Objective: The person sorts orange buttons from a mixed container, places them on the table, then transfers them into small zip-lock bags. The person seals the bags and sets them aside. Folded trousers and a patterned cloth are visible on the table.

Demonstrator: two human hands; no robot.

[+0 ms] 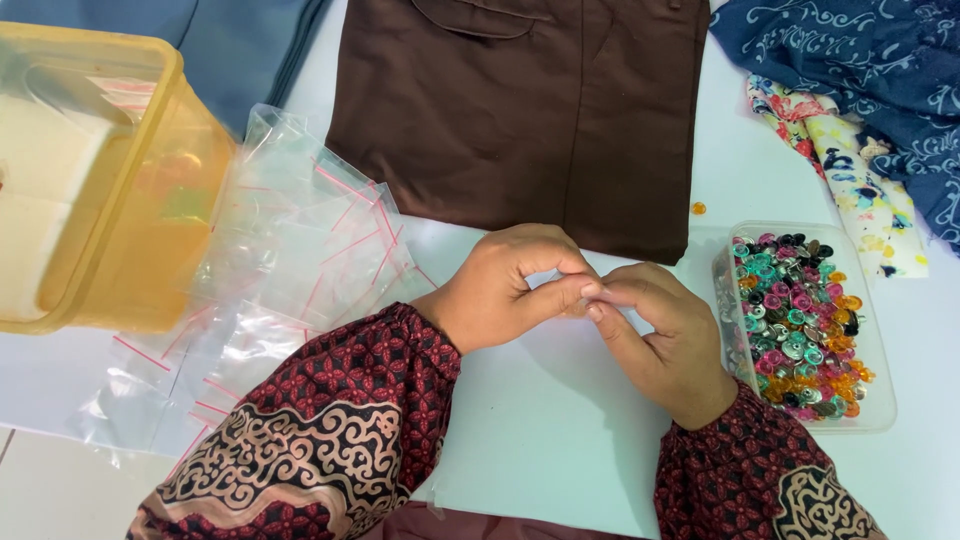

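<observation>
My left hand (505, 285) and my right hand (660, 335) meet fingertip to fingertip over the white table (540, 420), pinching a small clear plastic bag (578, 297) between them; the fingers hide most of it. Both wrists wear dark red patterned sleeves. Just right of my right hand stands a clear plastic box (870, 395) full of small colourful buttons (800, 330). A pile of small clear zip bags with red strips (290, 260) lies left of my left hand.
A folded brown garment (520, 110) lies beyond my hands. A yellow translucent tub (110, 190) stands at the left. Blue patterned cloth (870, 60) and floral cloth (850, 180) lie at the upper right. One orange button (698, 209) rests loose near the brown garment.
</observation>
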